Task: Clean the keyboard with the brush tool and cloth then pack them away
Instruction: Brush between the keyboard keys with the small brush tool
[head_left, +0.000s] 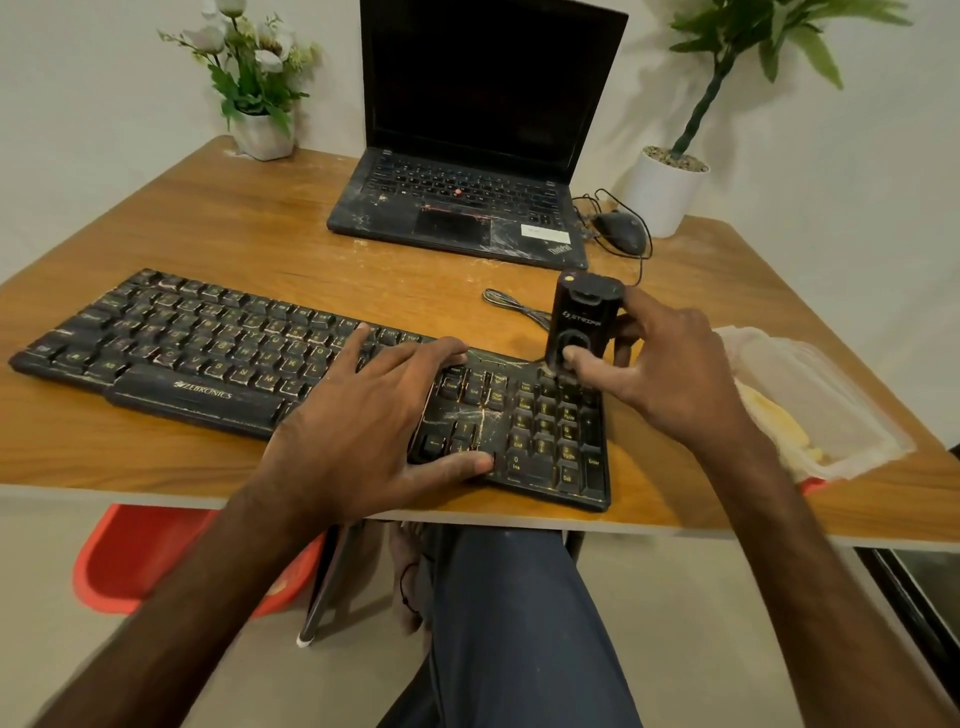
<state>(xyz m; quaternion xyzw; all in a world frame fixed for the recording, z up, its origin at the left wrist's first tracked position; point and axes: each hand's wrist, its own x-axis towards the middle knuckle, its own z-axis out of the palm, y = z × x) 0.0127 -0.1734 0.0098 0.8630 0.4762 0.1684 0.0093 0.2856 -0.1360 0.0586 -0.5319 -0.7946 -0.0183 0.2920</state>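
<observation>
Head view: keyboard (197, 358) near on worktop (260, 218), stiff, light, may slide; my left hand (374, 415) flat, pinning it. Right hand (670, 364) pinches brush tool (584, 322) at keyboard's far-right corner: rigid, light, grip sides.

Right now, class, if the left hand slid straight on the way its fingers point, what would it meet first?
Past the back edge of the keyboard, the left hand would probably meet the looped cable first, then the laptop; depth is unclear.
</observation>
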